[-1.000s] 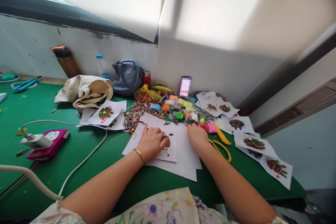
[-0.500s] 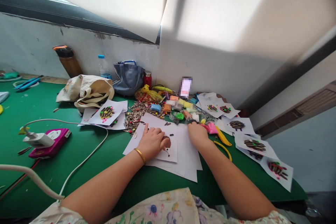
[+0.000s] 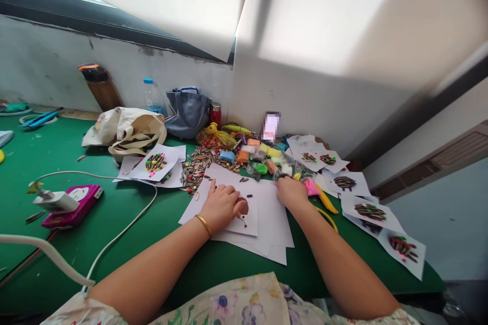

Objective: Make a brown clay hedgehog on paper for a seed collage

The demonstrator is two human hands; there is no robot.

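Observation:
My left hand (image 3: pixel 223 207) lies spread on a small white paper (image 3: pixel 249 226), its fingers stretched out. Beside the thumb, a brown rounded shape (image 3: pixel 244 206) shows on that paper, partly hidden by the hand. Several sunflower seeds (image 3: pixel 244 180) lie on the white sheets around it. My right hand (image 3: pixel 292 193) is at the right edge of the larger white sheets (image 3: pixel 272 213), fingers curled together at a small dark lump (image 3: pixel 282 175). What those fingers hold is mostly hidden. Close by are a pink clay packet (image 3: pixel 311 188) and a yellow-handled tool (image 3: pixel 327 199).
Loose sunflower seeds (image 3: pixel 196 165) and clay packets (image 3: pixel 226 156) lie behind the sheets. Finished seed pictures (image 3: pixel 369 210) line the right; another picture (image 3: pixel 155 165) lies left. A cloth bag (image 3: pixel 129 129), a phone (image 3: pixel 271 127) and a magenta power strip (image 3: pixel 82 208) with cables also stand about.
My right hand has shifted slightly right and away from me, fingers still curled. The left hand stays in place on the paper.

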